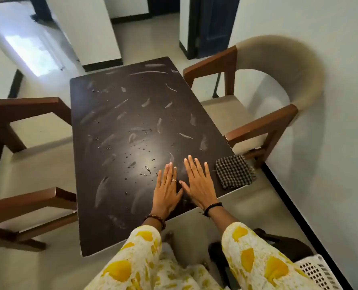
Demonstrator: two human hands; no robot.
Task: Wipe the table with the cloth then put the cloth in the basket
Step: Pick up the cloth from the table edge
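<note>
Both hands lie flat on the table, fingers straight and spread, holding nothing; the left hand [167,188] wears a ring, and the right hand [199,181] sits just beside the cloth [233,171] without touching it.

The cloth is a folded square of checked woven fabric, dark and pale, lying at the near right corner of the table [102,227] with its edge close to the rim; a careless grab could likely push it off onto the floor. The tabletop is dark, smooth and glossy, marked with pale streaks and scattered droplets; a hasty wipe may simply smear these or flick water over the edge.

The basket [318,273] is white plastic lattice, low at the person's right, partly out of view; a blind drop could miss it.
</note>
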